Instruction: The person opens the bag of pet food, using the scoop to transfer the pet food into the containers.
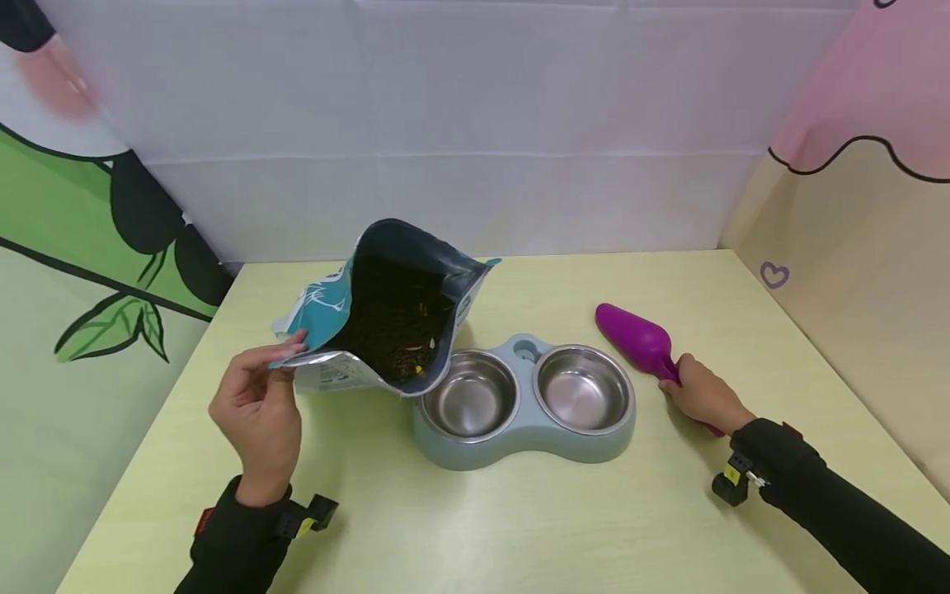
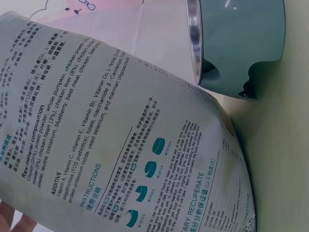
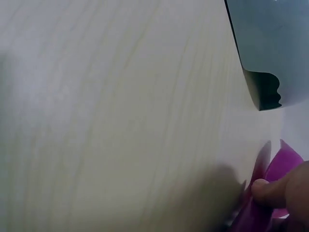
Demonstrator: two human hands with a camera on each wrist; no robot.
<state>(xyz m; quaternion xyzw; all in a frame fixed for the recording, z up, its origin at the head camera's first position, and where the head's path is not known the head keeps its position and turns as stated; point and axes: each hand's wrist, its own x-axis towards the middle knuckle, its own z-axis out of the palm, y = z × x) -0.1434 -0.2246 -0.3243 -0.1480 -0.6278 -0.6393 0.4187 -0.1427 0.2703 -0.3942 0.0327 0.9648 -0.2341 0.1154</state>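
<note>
Left fingers (image 1: 261, 357) are pinching a bag (image 1: 330, 312) containing brown pieces (image 1: 392, 330); right fingers (image 1: 672, 388) are gripping a scoop (image 1: 637, 337) near two bowls (image 1: 582, 392).

White-and-teal foil pouch (image 2: 120, 130) reads "ADDITIVE", "INSTRUCTIONS / 使用说明", "Crude protein". Ingredient lines there show "chicken heart (3%)", "chicken liver (6%)". Smallest print too fine.

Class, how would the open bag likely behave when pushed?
The bag would probably flex, since its walls look thin and curved. The loose food inside could shift its weight. Being open and tilted, it might spill if tipped further.
</note>
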